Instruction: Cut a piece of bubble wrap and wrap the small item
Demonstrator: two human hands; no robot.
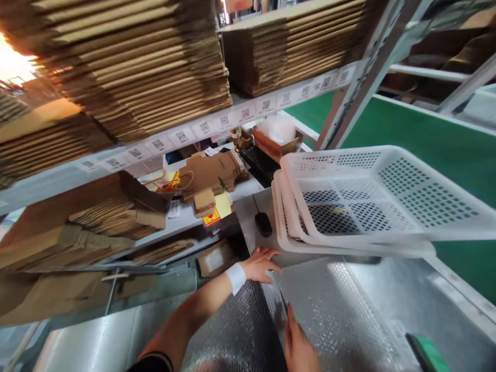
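My left hand (262,264), with a white band at the wrist, reaches forward and pinches the far edge of a sheet of silvery bubble wrap (341,310) that lies over the work surface. My right hand (299,347) sits low at the bottom edge, fingers closed on the near part of the same sheet along a fold or seam. Just beyond my left hand stand nested white perforated plastic baskets (372,196), tilted, with their rim a little above the bubble wrap.
A black mouse (263,223) and a keyboard (259,163) lie behind the baskets. Flat cardboard boxes (135,67) fill the shelves at the left and above. A green conveyor belt (445,144) runs along the right. A green-handled tool (428,352) lies at the bottom right.
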